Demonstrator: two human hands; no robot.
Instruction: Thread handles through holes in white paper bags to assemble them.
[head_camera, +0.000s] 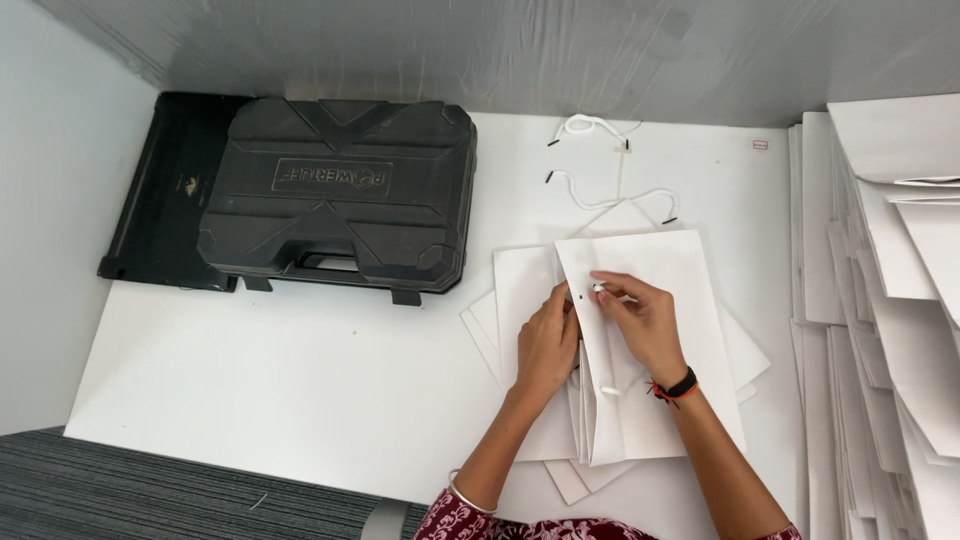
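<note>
Head view: I see a flat folded white paper bag (650, 340) lying on top of a loose pile of similar white paper pieces (520, 300), right of centre on the table. Bag is plain, creased along its left edge, with a small punched hole near the top. Right hand (645, 320) pinches the tip of a white cord (598, 288) between thumb and forefinger, right at that hole; grasp is closed on the cord. Left hand (547, 340) lies flat, fingers curled onto the bag's left edge, pressing it down, gripping nothing I can make out. Black and red bands sit on the right wrist, a thin bangle on the left.

Surface is a white table (300, 400). Two loose white cord handles (600, 160) with dark tips lie beyond the bag. Black plastic tool case (340, 195) sits far left on a flat black tray. Tall stack of white sheets (880, 300) runs along the right edge. Grey wall behind, grey striped carpet (150, 495) below left.
</note>
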